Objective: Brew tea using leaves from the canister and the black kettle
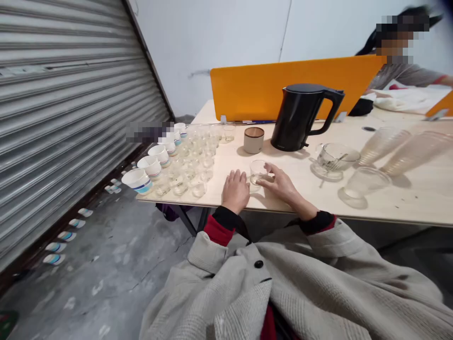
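Note:
My left hand (236,191) lies flat on the table near its front edge, fingers stretched forward, holding nothing. Just to its right stands a small clear plastic cup (257,168) with a little pale liquid at the bottom. My right hand (281,184) grips this cup from the right, thumb across the near side and forefinger at the rim. Left of my hands, rows of similar clear cups (198,188) stand close together, several with pale liquid in them. White paper cups (149,166) with blue bands line the table's left edge.
A black electric kettle (297,120) and a grey canister (254,140) stand behind my hands. A glass cup on a saucer (327,174) and stacked clear cups (417,153) are at right. An orange divider (255,92) crosses the table. Another person (406,71) sits beyond it.

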Motion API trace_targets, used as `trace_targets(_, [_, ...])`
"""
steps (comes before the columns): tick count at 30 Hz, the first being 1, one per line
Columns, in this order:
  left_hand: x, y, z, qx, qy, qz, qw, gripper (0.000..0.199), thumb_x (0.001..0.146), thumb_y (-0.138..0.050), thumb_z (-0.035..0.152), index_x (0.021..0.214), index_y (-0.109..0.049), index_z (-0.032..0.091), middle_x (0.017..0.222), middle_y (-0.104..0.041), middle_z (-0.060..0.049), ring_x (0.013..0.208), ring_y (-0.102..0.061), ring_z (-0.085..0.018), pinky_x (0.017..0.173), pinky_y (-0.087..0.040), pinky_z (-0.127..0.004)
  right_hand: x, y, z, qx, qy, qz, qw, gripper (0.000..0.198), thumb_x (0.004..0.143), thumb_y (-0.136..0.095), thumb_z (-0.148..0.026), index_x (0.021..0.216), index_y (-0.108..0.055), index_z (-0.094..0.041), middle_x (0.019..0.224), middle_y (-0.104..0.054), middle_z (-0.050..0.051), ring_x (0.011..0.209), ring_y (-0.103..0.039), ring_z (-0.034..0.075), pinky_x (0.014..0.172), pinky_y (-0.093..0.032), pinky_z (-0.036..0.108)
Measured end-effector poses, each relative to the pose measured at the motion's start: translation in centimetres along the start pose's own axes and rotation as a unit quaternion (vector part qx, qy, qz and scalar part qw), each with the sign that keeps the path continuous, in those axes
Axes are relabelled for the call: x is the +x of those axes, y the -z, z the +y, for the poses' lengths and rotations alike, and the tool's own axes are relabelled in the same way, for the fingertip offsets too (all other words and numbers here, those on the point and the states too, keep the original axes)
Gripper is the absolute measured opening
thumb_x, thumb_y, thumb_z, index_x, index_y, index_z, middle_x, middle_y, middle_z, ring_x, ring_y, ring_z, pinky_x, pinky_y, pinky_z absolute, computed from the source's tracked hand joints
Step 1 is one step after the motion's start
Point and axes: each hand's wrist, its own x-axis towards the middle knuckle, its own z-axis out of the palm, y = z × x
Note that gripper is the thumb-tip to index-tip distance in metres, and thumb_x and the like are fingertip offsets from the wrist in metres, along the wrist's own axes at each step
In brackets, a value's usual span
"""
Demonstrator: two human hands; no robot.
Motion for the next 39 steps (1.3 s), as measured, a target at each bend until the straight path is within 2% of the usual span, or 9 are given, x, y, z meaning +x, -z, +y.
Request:
trace_targets(4, [-0.5,0.2,-0.1,-0.017,0.002,0.008,1.000,0.055,0.111,-0.042,0.031,0.161,-0.050,0.010,0.170,-0.049,-0.017,0.163,-0.038,-0.036,0.134,-0.031,-0.050,0.6,-1.0,-0.7,0.078,-0.038,0.044,0.995,0.069,0.076,-0.075,-0.073,0.118,-0.062,-0.020,0.131,-0.072,0.018,0.116,-0.070,0.034,0.091,-0.060,0.049])
trace_targets(9, [-0.6,-0.2,0.0,-0.029,-0.004,0.034,0.999,0.053,0.109,-0.046,0.033,0.157,-0.054,0.012,0.166,-0.054,-0.018,0.160,-0.043,-0.035,0.133,-0.033,-0.049,2.1,-0.7,-1.8,0.056,-0.036,0.079,0.995,0.059,0.075,-0.074,-0.073,0.102,-0.061,-0.023,0.113,-0.075,0.013,0.099,-0.069,0.030,0.086,-0.058,0.047])
trace_targets(13, [-0.5,-0.5,0.0,-0.037,-0.006,0.046,0.998,0.054,0.109,-0.049,0.036,0.156,-0.056,0.010,0.165,-0.053,-0.021,0.159,-0.044,-0.038,0.132,-0.033,-0.050,6.2,-0.4,-4.0,0.022,-0.011,0.101,0.995,0.055,0.077,-0.075,-0.068,0.102,-0.061,-0.022,0.104,-0.072,0.009,0.092,-0.066,0.027,0.084,-0.054,0.042])
trace_targets(17, [-0.5,-0.7,0.0,-0.044,-0.016,0.046,0.998,0.055,0.107,-0.051,0.036,0.155,-0.057,0.009,0.165,-0.053,-0.024,0.158,-0.045,-0.039,0.130,-0.035,-0.051,12.4,-2.0,-6.0,-0.024,-0.019,0.084,0.996,0.051,0.080,-0.077,-0.065,0.101,-0.061,-0.021,0.090,-0.070,0.007,0.084,-0.064,0.026,0.079,-0.050,0.039])
trace_targets(21, [-0.7,-0.7,-0.1,-0.060,-0.027,0.060,0.996,0.055,0.106,-0.054,0.039,0.152,-0.060,0.008,0.164,-0.055,-0.024,0.156,-0.046,-0.039,0.129,-0.035,-0.052,17.9,-5.6,-6.4,-0.051,-0.034,0.079,0.995,0.049,0.085,-0.075,-0.064,0.105,-0.062,-0.022,0.097,-0.071,0.010,0.091,-0.065,0.029,0.084,-0.052,0.041])
trace_targets(25, [-1.0,-0.4,-0.1,-0.087,-0.027,0.063,0.994,0.056,0.106,-0.055,0.041,0.150,-0.062,0.007,0.162,-0.056,-0.026,0.156,-0.046,-0.041,0.128,-0.036,-0.053,20.9,-8.7,-5.5,-0.070,-0.064,0.069,0.993,0.058,0.089,-0.068,-0.066,0.119,-0.061,-0.017,0.108,-0.071,0.015,0.100,-0.067,0.032,0.093,-0.054,0.047])
trace_targets(30, [-1.1,-0.2,-0.1,-0.101,-0.023,0.053,0.993,0.058,0.104,-0.059,0.044,0.150,-0.064,0.009,0.164,-0.054,-0.026,0.158,-0.045,-0.042,0.128,-0.037,-0.056,23.0,-10.5,-4.0,-0.068,-0.077,0.075,0.992,0.069,0.092,-0.060,-0.069,0.134,-0.058,-0.015,0.114,-0.071,0.018,0.110,-0.067,0.034,0.099,-0.053,0.050])
trace_targets(39, [-1.2,0.1,-0.1,-0.119,-0.025,0.040,0.992,0.057,0.103,-0.058,0.040,0.151,-0.063,0.008,0.164,-0.053,-0.026,0.160,-0.042,-0.043,0.132,-0.036,-0.055,24.5,-11.9,-3.1,-0.085,-0.092,0.048,0.991,0.060,0.094,-0.061,-0.065,0.131,-0.060,-0.017,0.108,-0.072,0.016,0.106,-0.070,0.034,0.091,-0.057,0.046])
